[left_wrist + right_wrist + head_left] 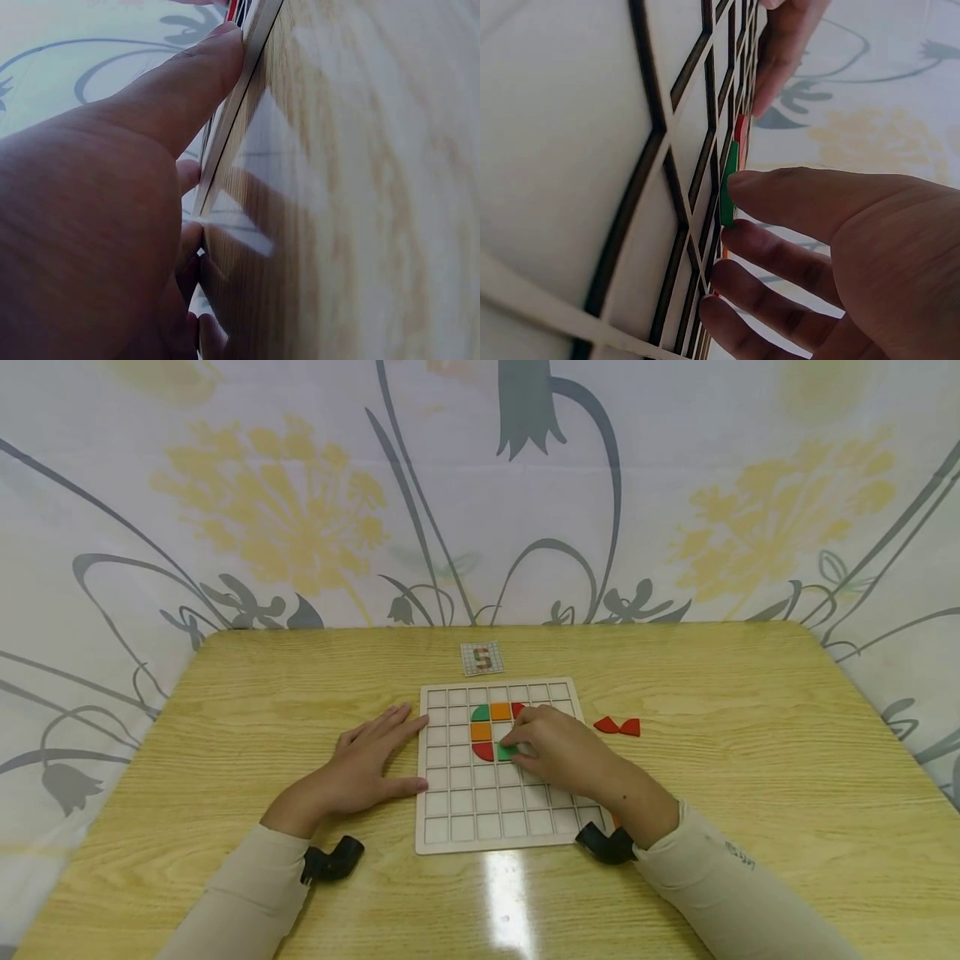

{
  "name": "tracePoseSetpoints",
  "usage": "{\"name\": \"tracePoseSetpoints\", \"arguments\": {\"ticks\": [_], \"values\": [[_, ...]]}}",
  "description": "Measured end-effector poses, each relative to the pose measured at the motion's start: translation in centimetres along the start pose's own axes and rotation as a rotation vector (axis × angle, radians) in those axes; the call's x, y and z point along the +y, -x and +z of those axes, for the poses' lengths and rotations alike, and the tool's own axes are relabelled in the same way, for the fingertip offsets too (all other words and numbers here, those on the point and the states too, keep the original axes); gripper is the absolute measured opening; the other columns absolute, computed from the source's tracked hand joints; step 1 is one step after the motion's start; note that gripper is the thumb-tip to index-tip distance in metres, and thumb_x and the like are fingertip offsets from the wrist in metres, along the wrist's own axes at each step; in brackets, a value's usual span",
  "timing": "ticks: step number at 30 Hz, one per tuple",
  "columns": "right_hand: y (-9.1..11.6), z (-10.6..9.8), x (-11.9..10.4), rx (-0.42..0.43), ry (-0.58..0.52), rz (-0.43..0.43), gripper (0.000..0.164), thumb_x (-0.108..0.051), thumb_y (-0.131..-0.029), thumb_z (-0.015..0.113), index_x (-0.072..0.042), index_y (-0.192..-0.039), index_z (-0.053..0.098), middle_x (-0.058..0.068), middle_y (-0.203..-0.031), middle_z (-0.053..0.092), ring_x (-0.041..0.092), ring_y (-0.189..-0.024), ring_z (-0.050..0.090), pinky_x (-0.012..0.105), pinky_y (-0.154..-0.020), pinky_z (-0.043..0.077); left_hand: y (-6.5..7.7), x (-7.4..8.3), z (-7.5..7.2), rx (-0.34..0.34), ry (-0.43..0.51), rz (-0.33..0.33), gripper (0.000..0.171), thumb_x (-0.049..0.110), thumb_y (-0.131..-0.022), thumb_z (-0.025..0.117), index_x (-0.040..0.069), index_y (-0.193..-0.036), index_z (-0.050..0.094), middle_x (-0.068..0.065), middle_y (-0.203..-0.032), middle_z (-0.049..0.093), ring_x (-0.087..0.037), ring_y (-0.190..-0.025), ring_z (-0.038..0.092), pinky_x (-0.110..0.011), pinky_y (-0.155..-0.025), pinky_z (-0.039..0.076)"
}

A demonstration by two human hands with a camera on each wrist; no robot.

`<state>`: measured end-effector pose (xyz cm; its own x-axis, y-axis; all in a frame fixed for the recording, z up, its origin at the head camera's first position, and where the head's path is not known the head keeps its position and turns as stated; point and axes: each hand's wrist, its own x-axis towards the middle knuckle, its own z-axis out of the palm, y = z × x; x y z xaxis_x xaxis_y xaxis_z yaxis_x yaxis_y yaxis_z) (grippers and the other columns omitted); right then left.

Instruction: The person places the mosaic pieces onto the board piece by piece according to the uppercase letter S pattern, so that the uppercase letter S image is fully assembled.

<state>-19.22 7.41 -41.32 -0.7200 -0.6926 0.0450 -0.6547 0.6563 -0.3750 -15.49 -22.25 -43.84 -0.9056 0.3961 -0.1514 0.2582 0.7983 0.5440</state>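
Note:
A white gridded board (pixel 450 827) lies on the table. My right hand (pixel 562 747) reaches over it, and its thumb and index finger pinch a green tile (pixel 729 187) low against the grid. Beside that tile sits a red quarter-round tile (pixel 483 752). Above are an orange square (pixel 481 732), a green quarter-round tile (pixel 481 713) and another orange square (pixel 500 711). A further red tile (pixel 518 709) is partly hidden by the right hand. My left hand (pixel 367 764) lies spread at the board's left side, thumb and fingertip touching its edge.
Two red tiles (pixel 628 727) lie on the table right of the board. Behind the board is a small card (pixel 482 658) printed with a coloured pattern on a grid. An orange piece (pixel 617 820) shows partly beside the right wrist. A patterned curtain (pixel 480 493) hangs behind the table.

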Motion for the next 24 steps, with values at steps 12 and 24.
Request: {"name": "tracePoseSetpoints", "arguments": {"ticks": [12,24], "values": [[0.06,0.04,0.14,-0.01,0.004,-0.003,0.021,-0.011,-0.089,0.077,-0.006,-0.109,0.078,0.007,-0.108,0.07,0.019,-0.099,0.061,0.034,-0.085,0.054,0.01,0.13,-0.12,-0.008,0.0,-0.002,0.086,0.052,-0.09,0.07,0.024,-0.16,0.029,-0.01,-0.169,0.013,-0.033,-0.157,0.008,-0.067,-0.114,0.01],[0.03,0.03,0.25,0.011,-0.005,-0.042,0.02,-0.008,-0.088,0.076,-0.006,-0.108,0.079,0.004,-0.104,0.07,0.016,-0.092,0.061,0.029,-0.079,0.053,-0.06,-0.19,0.08,0.0,-0.008,0.006,0.086,0.052,-0.09,0.07,0.026,-0.16,0.027,-0.008,-0.169,0.014,-0.032,-0.157,0.009,-0.065,-0.114,0.011]]}}
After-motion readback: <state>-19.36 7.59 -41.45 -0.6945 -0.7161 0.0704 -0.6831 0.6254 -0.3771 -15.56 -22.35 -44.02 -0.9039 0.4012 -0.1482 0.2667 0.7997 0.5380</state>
